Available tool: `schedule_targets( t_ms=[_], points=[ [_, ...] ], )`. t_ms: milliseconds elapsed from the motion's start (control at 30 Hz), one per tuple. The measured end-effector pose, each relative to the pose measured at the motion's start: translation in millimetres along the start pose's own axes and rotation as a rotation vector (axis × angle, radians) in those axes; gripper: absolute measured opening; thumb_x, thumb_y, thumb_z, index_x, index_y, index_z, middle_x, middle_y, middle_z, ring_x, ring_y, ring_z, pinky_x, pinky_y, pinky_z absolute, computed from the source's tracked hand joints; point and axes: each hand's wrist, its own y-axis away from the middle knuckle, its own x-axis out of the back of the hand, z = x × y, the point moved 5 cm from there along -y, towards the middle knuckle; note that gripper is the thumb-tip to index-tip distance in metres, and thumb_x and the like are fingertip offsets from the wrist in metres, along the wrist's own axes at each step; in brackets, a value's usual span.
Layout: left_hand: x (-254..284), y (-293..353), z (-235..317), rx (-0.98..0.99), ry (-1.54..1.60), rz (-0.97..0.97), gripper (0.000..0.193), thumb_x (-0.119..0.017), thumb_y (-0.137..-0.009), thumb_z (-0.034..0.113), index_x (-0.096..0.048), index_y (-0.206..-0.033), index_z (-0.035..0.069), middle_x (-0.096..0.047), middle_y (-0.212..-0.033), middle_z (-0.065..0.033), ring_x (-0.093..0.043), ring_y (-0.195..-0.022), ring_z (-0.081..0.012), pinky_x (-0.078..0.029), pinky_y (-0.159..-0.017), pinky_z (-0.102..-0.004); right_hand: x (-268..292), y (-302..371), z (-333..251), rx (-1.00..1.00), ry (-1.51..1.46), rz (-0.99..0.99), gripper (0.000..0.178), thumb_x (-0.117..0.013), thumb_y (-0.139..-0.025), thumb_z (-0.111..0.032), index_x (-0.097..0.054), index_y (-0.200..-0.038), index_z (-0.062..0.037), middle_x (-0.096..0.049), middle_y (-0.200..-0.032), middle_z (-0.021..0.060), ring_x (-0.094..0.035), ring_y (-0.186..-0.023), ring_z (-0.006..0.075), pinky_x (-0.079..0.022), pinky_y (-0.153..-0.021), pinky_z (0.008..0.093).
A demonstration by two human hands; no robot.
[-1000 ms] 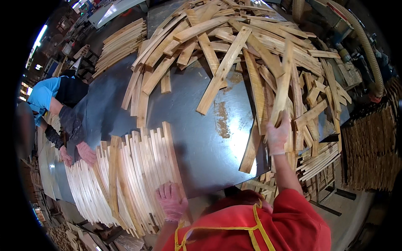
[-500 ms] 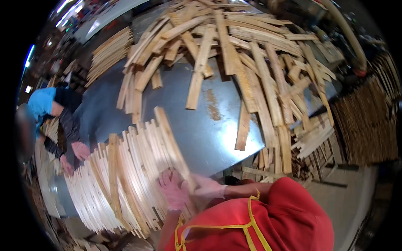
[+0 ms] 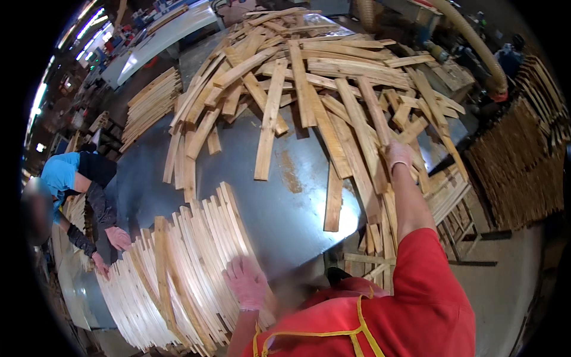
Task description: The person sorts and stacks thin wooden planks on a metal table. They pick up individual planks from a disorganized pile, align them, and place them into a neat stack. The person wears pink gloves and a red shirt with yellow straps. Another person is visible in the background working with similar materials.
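A row of thin curved wooden slats (image 3: 178, 262) stands on edge across the near part of a grey metal table (image 3: 285, 208). My left hand (image 3: 247, 282), in a pink glove, lies flat against the near end of that row. My right hand (image 3: 397, 156), also gloved, reaches far right and grips a long wooden slat (image 3: 373, 113) lying at the edge of a loose heap of slats (image 3: 309, 77) on the far half of the table.
A co-worker in a blue shirt (image 3: 65, 172) stands at the left with gloved hands (image 3: 118, 238) on the far end of the row. A stacked bundle of slats (image 3: 151, 104) lies beyond; more stacks (image 3: 517, 160) and a dust hose (image 3: 470, 41) are right.
My right hand came back to the row beside my left hand, then swung out to the right again and took hold of a slat in the heap. The left hand stayed at the row.
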Motion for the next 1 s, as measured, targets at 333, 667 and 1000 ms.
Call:
schedule_targets(
  t_ms=[333, 667, 1000],
  points=[
    [39, -12, 22, -0.006, 0.079, 0.04, 0.07, -0.078, -0.069, 0.027, -0.061, -0.135, 0.008, -0.055, -0.139, -0.013, -0.047, -0.138, -0.038, -0.034, -0.118, -0.0604, -26, 76, -2, 0.053, -1.174, -0.411, 0.066, -0.067, -0.097, -0.008, -0.042, -0.156, 0.0037, -0.062, -0.129, 0.0157, -0.062, -0.105, 0.0251, -0.057, -0.094, 0.04],
    [39, -23, 15, 0.02, 0.175, 0.022, 0.069, -0.078, -0.065, 0.024, -0.06, -0.13, 0.01, -0.055, -0.136, -0.0114, -0.049, -0.133, -0.0388, -0.034, -0.117, -0.0636, -184, 246, -130, 0.507, -0.457, -0.521, 0.093, -0.078, -0.083, -0.016, -0.034, -0.163, 0.0007, -0.06, -0.144, 0.0246, -0.062, -0.13, 0.0374, -0.048, -0.111, 0.0408],
    [48, -21, 11, 0.019, 0.218, -0.011, 0.067, -0.079, -0.066, 0.028, -0.062, -0.129, 0.01, -0.055, -0.137, -0.0112, -0.05, -0.131, -0.0381, -0.035, -0.115, -0.0614, -271, 240, -187, 0.092, -0.871, -1.211, 0.053, -0.076, -0.084, -0.005, -0.058, -0.134, 0.0016, -0.07, -0.113, 0.0144, -0.071, -0.099, 0.0267, -0.06, -0.087, 0.0416]
  ],
)
